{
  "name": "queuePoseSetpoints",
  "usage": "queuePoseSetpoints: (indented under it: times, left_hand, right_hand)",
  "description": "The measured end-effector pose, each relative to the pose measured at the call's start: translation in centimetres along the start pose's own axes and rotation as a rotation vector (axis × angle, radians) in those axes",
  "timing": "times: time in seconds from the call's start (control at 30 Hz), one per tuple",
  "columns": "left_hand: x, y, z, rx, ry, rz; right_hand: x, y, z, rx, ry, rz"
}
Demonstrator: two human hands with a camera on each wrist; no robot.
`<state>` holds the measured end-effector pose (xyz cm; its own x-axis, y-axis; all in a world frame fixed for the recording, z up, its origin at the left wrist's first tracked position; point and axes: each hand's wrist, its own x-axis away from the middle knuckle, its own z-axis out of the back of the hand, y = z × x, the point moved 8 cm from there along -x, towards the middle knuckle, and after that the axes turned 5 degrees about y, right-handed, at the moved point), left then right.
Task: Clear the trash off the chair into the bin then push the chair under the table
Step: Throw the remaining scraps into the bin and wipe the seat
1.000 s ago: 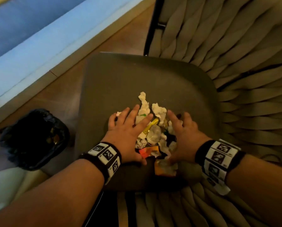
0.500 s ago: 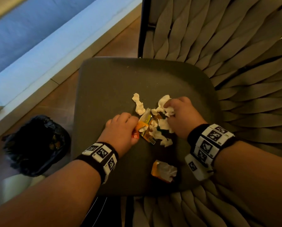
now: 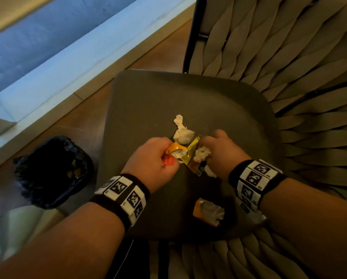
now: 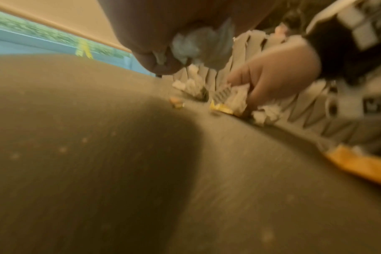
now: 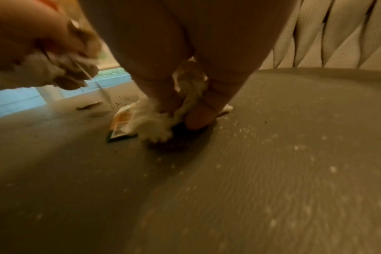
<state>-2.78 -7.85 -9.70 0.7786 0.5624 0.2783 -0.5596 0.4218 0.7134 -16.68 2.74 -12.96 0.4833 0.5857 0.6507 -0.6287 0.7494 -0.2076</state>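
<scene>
On the chair [image 3: 148,109], both fists close on trash.
Left hand [image 3: 150,158] grips wrappers [image 3: 175,152], right hand [image 3: 221,152] tissue [image 3: 202,154]; light, crushable, likely best scooped whole.

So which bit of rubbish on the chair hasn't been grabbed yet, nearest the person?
Start at the dark grey chair seat and go to its front edge, nearest the person. Below both hands lies a crumpled orange wrapper with a silvery white inside, by the right wrist. It lies alone, untouched, apart from the held clump.
</scene>
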Motion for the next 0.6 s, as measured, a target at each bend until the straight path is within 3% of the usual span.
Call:
queuePoseSetpoints:
  times: [0.13, 0.23, 0.47, 0.6]
  left_hand:
    - [1.0, 0.2, 1.8, 0.113, 0.105, 0.014]
    - [1.6, -1.1, 4.5, 0.276, 0.297, 0.119]
    - [6.6, -11.8, 9.7, 0.857, 0.873, 0.912]
    - [9.0, -18.9, 10.8, 1.058, 1.018, 1.116]
  right_hand:
    - [0.2, 0.9, 0.8, -0.176, 0.059, -0.059]
    - [0.9, 1.7, 2.5, -0.324, 0.158, -0.062]
    - [2.6, 1.9, 4.3, -0.76, 0.201, -0.14]
    - [2.8, 1.0, 3.9, -0.819, 0.125, -0.161]
